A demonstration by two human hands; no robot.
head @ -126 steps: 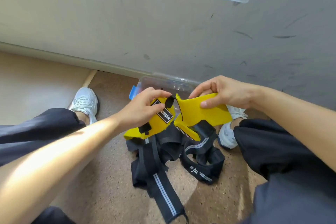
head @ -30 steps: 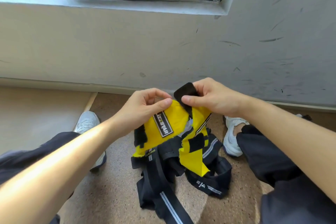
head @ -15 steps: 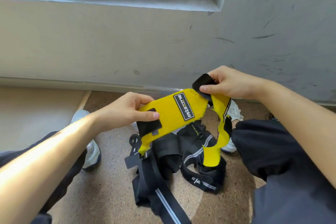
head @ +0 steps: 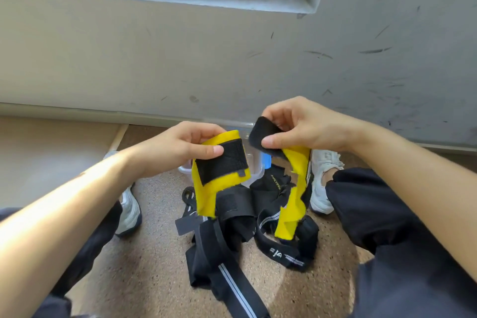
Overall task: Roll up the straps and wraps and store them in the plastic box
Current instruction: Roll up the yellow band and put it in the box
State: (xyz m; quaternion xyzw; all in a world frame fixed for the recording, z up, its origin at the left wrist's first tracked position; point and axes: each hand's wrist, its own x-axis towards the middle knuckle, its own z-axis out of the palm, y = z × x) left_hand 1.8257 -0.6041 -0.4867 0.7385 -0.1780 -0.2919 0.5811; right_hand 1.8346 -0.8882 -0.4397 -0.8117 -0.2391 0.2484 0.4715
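Yellow with black patches, the wrap (head: 206,196) hangs over the speckled floor (head: 154,266). The left hand (head: 180,147) has its fingers clamped on one yellow end, thumb on the black fastening patch (head: 222,162). The right hand (head: 304,126) pinches a black tab (head: 260,131) atop another yellow length; whether the two join is unclear. Black straps (head: 219,253) lie heaped below, just beside the plastic box (head: 254,165) near the wall.

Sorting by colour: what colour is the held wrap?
The wrap is yellow with black patches; head view.
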